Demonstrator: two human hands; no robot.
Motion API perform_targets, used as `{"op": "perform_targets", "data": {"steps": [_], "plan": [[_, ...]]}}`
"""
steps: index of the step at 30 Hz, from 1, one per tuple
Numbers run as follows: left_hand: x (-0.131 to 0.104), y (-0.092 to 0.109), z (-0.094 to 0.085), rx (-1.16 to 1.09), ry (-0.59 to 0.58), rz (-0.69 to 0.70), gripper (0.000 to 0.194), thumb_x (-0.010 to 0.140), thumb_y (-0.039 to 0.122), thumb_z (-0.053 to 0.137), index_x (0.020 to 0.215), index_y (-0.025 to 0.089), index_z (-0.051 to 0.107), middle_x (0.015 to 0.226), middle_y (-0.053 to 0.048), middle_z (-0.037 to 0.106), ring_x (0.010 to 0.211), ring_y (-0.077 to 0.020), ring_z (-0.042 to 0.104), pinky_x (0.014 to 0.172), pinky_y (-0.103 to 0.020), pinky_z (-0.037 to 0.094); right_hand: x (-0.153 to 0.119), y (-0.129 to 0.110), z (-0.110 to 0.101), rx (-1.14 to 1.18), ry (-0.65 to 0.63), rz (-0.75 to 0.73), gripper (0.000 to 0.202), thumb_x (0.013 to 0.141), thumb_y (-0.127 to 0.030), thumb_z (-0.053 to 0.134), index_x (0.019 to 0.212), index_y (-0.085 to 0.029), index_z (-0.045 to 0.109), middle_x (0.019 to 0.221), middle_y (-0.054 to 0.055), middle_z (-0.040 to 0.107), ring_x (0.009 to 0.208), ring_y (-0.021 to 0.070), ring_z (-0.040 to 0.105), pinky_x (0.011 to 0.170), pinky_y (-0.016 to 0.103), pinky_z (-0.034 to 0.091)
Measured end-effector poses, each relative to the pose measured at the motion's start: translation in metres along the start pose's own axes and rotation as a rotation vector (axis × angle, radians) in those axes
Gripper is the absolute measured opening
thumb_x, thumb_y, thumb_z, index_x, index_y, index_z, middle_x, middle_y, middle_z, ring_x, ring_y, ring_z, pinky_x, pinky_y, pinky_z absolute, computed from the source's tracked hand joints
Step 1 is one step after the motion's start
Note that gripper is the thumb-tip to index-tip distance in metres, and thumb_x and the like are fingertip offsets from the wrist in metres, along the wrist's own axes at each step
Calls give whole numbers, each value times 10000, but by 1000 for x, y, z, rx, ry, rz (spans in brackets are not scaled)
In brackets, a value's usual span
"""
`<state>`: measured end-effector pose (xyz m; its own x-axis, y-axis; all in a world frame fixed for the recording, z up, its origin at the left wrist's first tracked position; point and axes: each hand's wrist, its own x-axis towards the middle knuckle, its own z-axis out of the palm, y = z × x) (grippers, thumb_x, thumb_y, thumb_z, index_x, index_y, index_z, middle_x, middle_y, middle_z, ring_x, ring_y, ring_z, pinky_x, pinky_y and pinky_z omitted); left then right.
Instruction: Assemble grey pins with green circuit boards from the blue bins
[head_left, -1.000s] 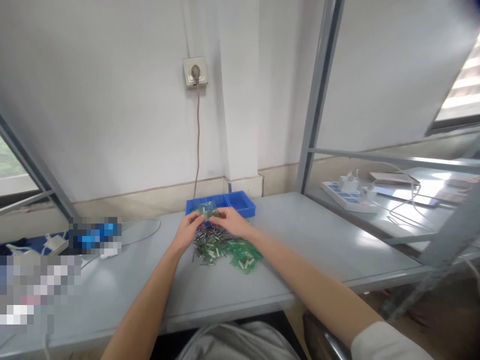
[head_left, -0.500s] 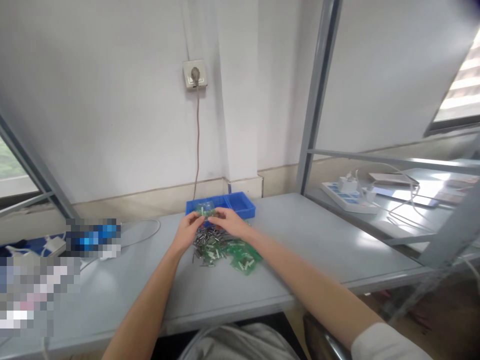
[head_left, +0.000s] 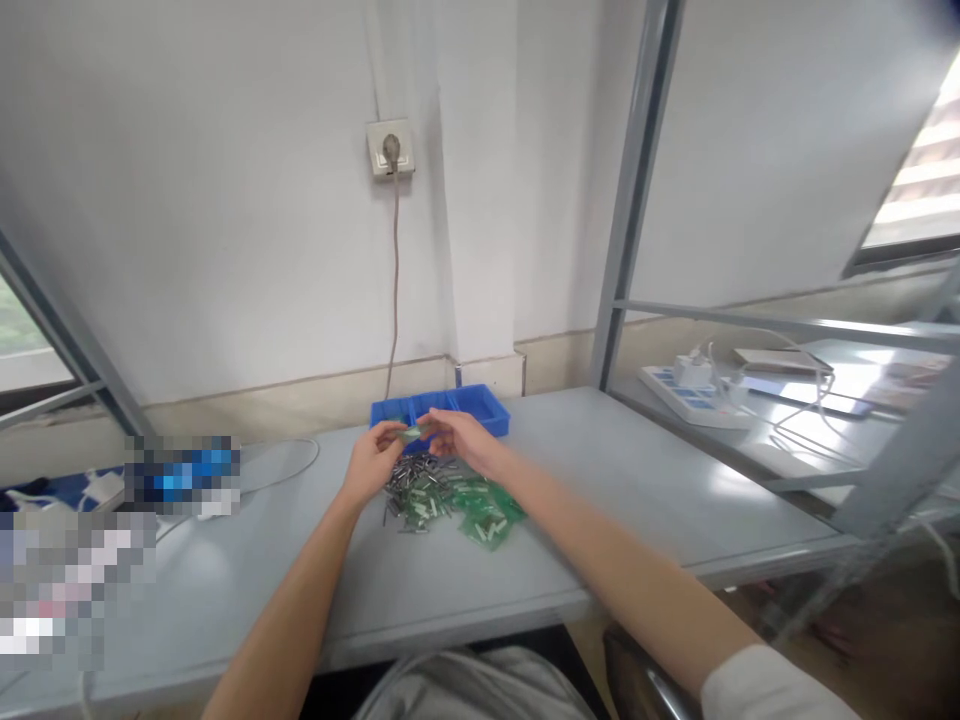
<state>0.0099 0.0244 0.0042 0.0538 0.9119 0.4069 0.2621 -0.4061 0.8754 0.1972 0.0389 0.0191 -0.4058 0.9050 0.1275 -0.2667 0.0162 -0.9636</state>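
Between my two hands is a small greenish clear plastic bag (head_left: 409, 433), seen nearly edge-on above the pile. My left hand (head_left: 372, 462) pinches its left end, and the fingers of my right hand (head_left: 459, 440) close on its right end. Below them lies a heap of small metal pins (head_left: 409, 472), with some light-coloured short pieces among them. Beside the heap, green plastic bags (head_left: 489, 515) rest flat, one with short pale pieces in it. Just behind my hands stands a blue divided tray (head_left: 491, 408), partly covered by my fingers.
The grey table (head_left: 600, 470) runs up to the wall. A power strip (head_left: 694, 395) with a charger and white cables lies to the right, past a metal frame post (head_left: 630, 200). At the left, a cable (head_left: 300, 470) and blurred-out items lie on the table.
The bag has tipped from facing me to nearly edge-on between my fingers. My right hand has turned slightly and its fingers are a little farther from my left hand.
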Motion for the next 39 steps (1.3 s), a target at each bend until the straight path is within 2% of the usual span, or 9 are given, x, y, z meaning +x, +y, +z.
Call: {"op": "perform_targets", "data": {"steps": [6, 16, 22, 24, 27, 31, 33, 36, 39], "plan": [[-2, 9, -3, -78, 23, -34, 350, 694, 250, 515, 992, 159, 674, 793, -18, 665, 622, -128, 576, 561, -233, 399, 3, 6, 2, -37, 44, -55, 294, 806, -460, 649, 850, -177, 714, 911, 44, 700, 557, 104, 583, 559, 251, 462], [-5, 13, -5, -166, 46, -28, 329, 705, 336, 585, 957, 162, 707, 779, -31, 666, 686, -147, 564, 571, -231, 395, 1, 11, 2, -91, -85, -91, 323, 789, -469, 656, 959, -199, 705, 1013, 46, 677, 607, 116, 609, 581, 264, 459], [-5, 13, -3, -178, 25, -33, 377, 717, 410, 599, 983, 161, 696, 816, -40, 673, 668, -143, 578, 558, -225, 400, 0, 9, 9, -95, -43, -132, 363, 737, -523, 678, 864, -184, 693, 843, 30, 672, 584, 117, 561, 577, 269, 423], [-3, 12, -3, -157, 107, -83, 430, 740, 471, 580, 1015, 157, 681, 818, -45, 681, 613, -131, 572, 527, -221, 381, 0, 9, 10, -104, 22, -142, 385, 731, -562, 663, 760, -178, 668, 745, 17, 640, 572, 119, 529, 569, 269, 402], [2, 8, -10, -90, 339, -157, 441, 767, 498, 537, 976, 134, 673, 775, -55, 679, 548, -115, 540, 506, -218, 367, 1, 10, 8, -179, 110, -137, 434, 748, -594, 625, 613, -184, 580, 578, -20, 519, 539, 114, 449, 546, 260, 353], [7, -1, -21, -51, 520, -178, 369, 742, 444, 532, 869, 126, 668, 699, -42, 640, 537, -115, 520, 520, -225, 380, 3, 14, 4, -312, 118, -145, 444, 759, -552, 640, 550, -182, 512, 535, -40, 435, 540, 103, 393, 552, 253, 319], [8, -4, -23, -44, 538, -179, 353, 732, 430, 524, 854, 130, 666, 688, -35, 629, 541, -118, 517, 528, -230, 382, 4, 16, 5, -263, 65, -129, 382, 764, -535, 643, 646, -178, 578, 633, -20, 528, 567, 108, 457, 568, 253, 357], [9, -6, -20, -19, 515, -171, 335, 726, 421, 519, 831, 139, 665, 685, -30, 624, 562, -130, 526, 550, -239, 391, 4, 16, 9, -139, -13, -84, 384, 787, -512, 627, 1051, -233, 630, 992, 27, 641, 683, 135, 589, 600, 262, 430], [10, -10, -19, 52, 487, -167, 316, 737, 422, 519, 793, 148, 665, 712, -41, 641, 620, -156, 549, 587, -254, 404, 5, 15, 10, -234, 44, -107, 444, 793, -473, 624, 1182, -261, 590, 1097, 40, 636, 741, 143, 613, 605, 257, 449]]}}
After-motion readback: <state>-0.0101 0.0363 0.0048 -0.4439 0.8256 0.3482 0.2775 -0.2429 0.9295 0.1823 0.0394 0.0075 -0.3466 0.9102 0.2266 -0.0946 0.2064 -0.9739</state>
